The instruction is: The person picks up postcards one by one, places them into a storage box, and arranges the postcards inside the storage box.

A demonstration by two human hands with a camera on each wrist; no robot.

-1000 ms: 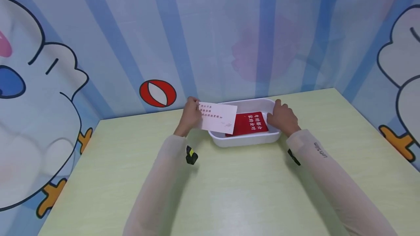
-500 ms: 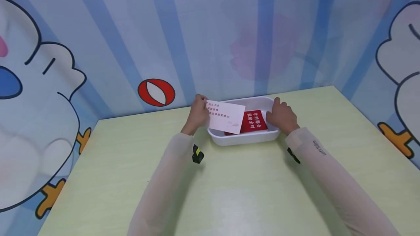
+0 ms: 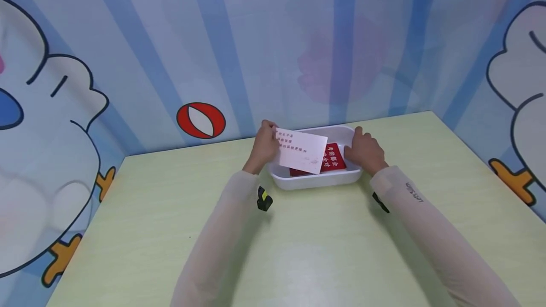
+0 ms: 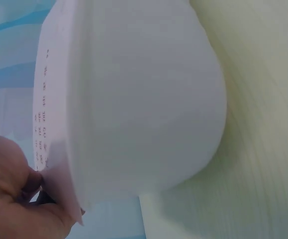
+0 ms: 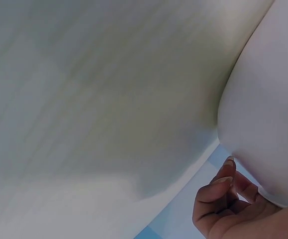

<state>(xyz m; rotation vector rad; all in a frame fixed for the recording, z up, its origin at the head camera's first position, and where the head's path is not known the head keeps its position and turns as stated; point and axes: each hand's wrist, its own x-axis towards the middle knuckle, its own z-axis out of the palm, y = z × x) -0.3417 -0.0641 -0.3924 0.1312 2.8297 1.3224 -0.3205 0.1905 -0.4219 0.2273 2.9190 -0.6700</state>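
My left hand pinches the left edge of a pale pink card printed with lines of dark writing. The card is held tilted over the left part of a white plastic tray; in the left wrist view the card lies along the tray's rim, with thumb and fingers at its lower corner. Inside the tray is a red card with white characters, partly covered by the pink one. At the tray's right end my right hand grips the rim, its fingers curled outside the wall.
The tray stands near the back edge of a light green-yellow table. Right behind rises a blue striped backdrop with cartoon figures and a red ball printed on it.
My left hand has moved to the right with the pink card, which now covers more of the red card. The right hand stays at the tray's right end.
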